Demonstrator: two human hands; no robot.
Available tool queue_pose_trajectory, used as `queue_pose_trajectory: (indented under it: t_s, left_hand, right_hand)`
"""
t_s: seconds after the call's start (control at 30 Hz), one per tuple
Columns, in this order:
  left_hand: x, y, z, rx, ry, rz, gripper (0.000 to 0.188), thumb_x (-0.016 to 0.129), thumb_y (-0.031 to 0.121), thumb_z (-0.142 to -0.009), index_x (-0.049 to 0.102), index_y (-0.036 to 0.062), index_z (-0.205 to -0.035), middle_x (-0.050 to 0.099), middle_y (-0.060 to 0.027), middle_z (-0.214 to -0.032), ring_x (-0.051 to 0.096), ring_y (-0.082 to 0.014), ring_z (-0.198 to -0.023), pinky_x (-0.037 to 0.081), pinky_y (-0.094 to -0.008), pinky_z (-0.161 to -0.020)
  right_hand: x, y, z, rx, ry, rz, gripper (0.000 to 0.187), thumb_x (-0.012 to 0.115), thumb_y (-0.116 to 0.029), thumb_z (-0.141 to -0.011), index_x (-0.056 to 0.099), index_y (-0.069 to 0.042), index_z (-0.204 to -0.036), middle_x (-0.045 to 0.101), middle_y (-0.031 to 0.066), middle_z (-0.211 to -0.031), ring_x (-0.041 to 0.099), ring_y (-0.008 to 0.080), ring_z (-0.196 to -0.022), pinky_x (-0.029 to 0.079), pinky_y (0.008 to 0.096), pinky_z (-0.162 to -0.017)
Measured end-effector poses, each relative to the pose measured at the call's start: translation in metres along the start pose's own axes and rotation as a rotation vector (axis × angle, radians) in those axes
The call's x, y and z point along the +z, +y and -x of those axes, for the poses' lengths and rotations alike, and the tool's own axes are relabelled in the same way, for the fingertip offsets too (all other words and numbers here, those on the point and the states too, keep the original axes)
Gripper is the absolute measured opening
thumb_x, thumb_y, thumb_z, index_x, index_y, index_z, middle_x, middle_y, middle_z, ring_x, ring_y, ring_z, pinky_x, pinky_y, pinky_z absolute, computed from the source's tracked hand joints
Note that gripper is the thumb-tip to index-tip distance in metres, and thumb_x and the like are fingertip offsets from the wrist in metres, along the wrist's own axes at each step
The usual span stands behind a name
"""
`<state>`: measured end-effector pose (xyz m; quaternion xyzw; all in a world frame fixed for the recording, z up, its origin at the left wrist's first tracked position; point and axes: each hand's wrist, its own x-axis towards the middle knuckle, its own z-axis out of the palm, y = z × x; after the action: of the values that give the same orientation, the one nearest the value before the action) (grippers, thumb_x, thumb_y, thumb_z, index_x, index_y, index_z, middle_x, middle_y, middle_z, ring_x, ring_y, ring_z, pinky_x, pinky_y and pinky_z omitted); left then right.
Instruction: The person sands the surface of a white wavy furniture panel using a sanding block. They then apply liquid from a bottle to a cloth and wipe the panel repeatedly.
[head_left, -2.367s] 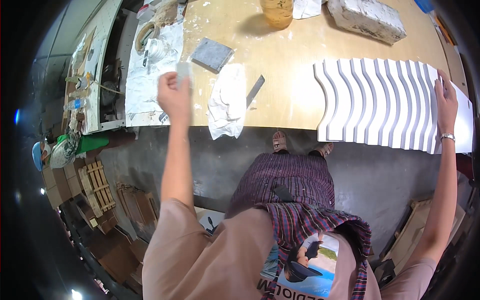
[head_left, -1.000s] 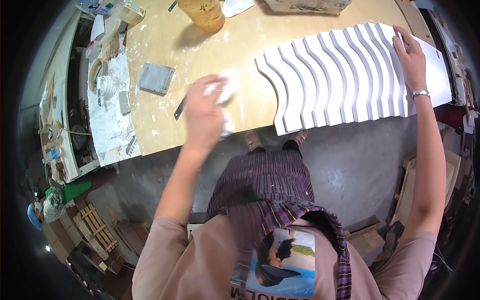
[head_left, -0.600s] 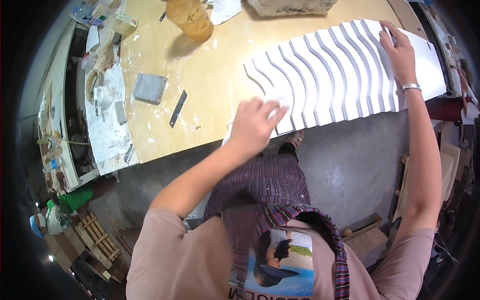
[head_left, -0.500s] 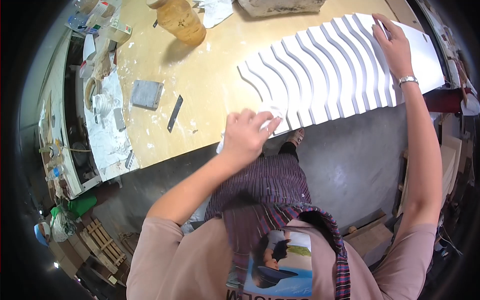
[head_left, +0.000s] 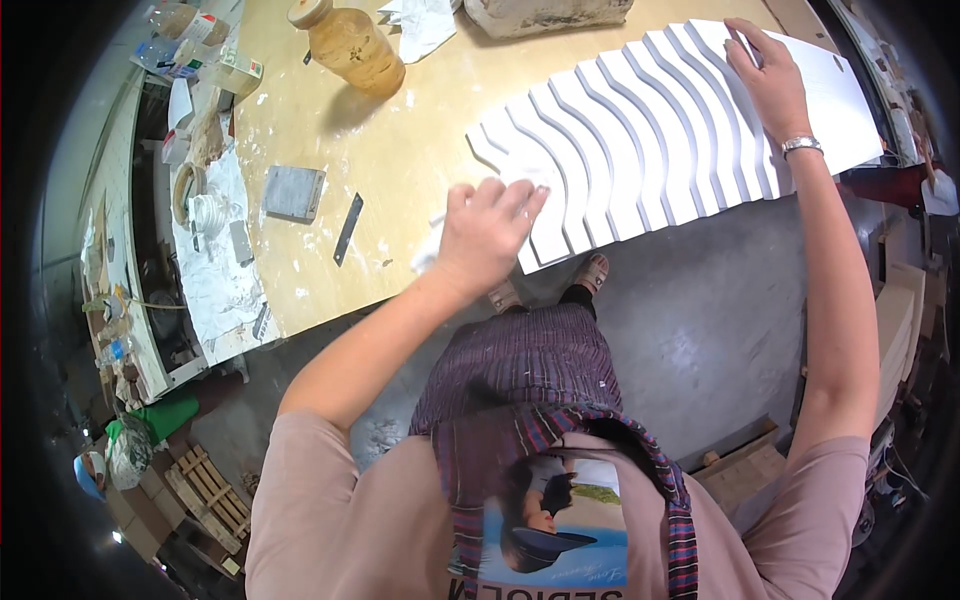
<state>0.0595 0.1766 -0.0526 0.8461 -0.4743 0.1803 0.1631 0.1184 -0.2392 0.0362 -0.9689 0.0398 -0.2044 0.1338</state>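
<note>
One white wavy ribbed panel [head_left: 650,130] lies on the wooden bench [head_left: 400,160], its near edge overhanging the bench front, right end reaching toward the bench's right side. Roughly ten curved ridges run across it; the exact count is hard to tell. One white cloth [head_left: 432,250] sits under the left hand [head_left: 485,235], bunched at the panel's left near corner. Left fingers [head_left: 520,200] are curled together, clamped on the cloth and pressing it against the first ridges. Left arm reaches forward from the lower edge, elbow bent, wrist straight. Right hand [head_left: 765,85] lies flat on the panel's far right part, fingers spread apart, palm down, holding nothing; one wristwatch [head_left: 800,147] on that wrist. Right arm is stretched nearly straight along the right side.

Elsewhere on the bench: one amber jar [head_left: 350,45] at the far edge, one grey square block [head_left: 293,192] left of centre, one thin dark metal strip [head_left: 347,228] just beside it, one crumpled white paper [head_left: 425,20] near the jar, one grey wrapped bundle [head_left: 545,12] at the far edge. White smears dot the benchtop. One cluttered side shelf [head_left: 200,230] runs along the bench's left end.
</note>
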Motion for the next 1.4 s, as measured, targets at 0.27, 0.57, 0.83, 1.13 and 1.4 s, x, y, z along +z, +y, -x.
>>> queue_pose_trajectory:
  t_s: [0.27,0.57,0.83,1.13,1.4]
  left_hand:
    - [0.008,-0.021,-0.022,-0.086,0.064,-0.059,0.037,0.062,0.011,-0.076,0.069,0.0193,-0.111,0.065,0.0009,-0.109,0.056,-0.0204,-0.089,0.036,-0.0392,-0.075]
    - [-0.007,0.045,0.004,-0.079,-0.007,0.410,0.045,0.063,-0.001,-0.068,0.068,0.0063,-0.112,0.064,-0.0089,-0.109,0.057,-0.0268,-0.086,0.042,-0.0391,-0.074]
    - [-0.011,0.067,0.007,-0.039,-0.065,0.493,0.037,0.061,-0.004,-0.063,0.068,0.0037,-0.098,0.064,-0.0147,-0.109,0.058,-0.0292,-0.088,0.046,-0.0413,-0.076]
    - [-0.043,0.046,0.029,-1.066,-0.060,1.426,0.038,0.055,-0.001,-0.086,0.063,-0.0065,-0.122,0.069,-0.0117,-0.110,0.065,-0.0165,-0.099,0.050,-0.0271,-0.089]
    - [-0.053,-0.022,-0.013,-1.135,-0.044,1.169,0.019,0.074,0.017,-0.087,0.071,-0.0019,-0.088,0.069,-0.0044,-0.080,0.063,-0.0093,-0.074,0.050,-0.0254,-0.068]
  right_hand:
    - [-0.003,-0.004,0.000,0.056,-0.026,-0.045,0.039,0.061,-0.035,-0.096,0.064,-0.022,-0.133,0.068,0.0135,-0.119,0.064,0.0258,-0.106,0.049,0.0354,-0.092]
    - [-0.004,0.010,0.004,-0.053,0.027,0.054,0.040,0.060,-0.038,-0.096,0.064,-0.022,-0.133,0.068,0.0134,-0.118,0.064,0.0272,-0.104,0.049,0.0362,-0.092]
    - [-0.018,-0.046,0.002,0.098,0.084,-0.074,0.029,0.065,-0.021,-0.086,0.071,-0.005,-0.110,0.068,0.0184,-0.108,0.063,0.0325,-0.101,0.050,0.0380,-0.092]
    - [-0.008,0.005,0.003,-0.041,0.039,0.058,0.040,0.061,-0.036,-0.095,0.065,-0.019,-0.131,0.068,0.0152,-0.120,0.063,0.0288,-0.110,0.048,0.0373,-0.095]
    - [-0.053,-0.154,0.121,0.243,0.074,-0.583,0.018,0.068,-0.012,-0.090,0.072,0.005,-0.097,0.071,0.0079,-0.079,0.063,0.0095,-0.072,0.051,0.0265,-0.068]
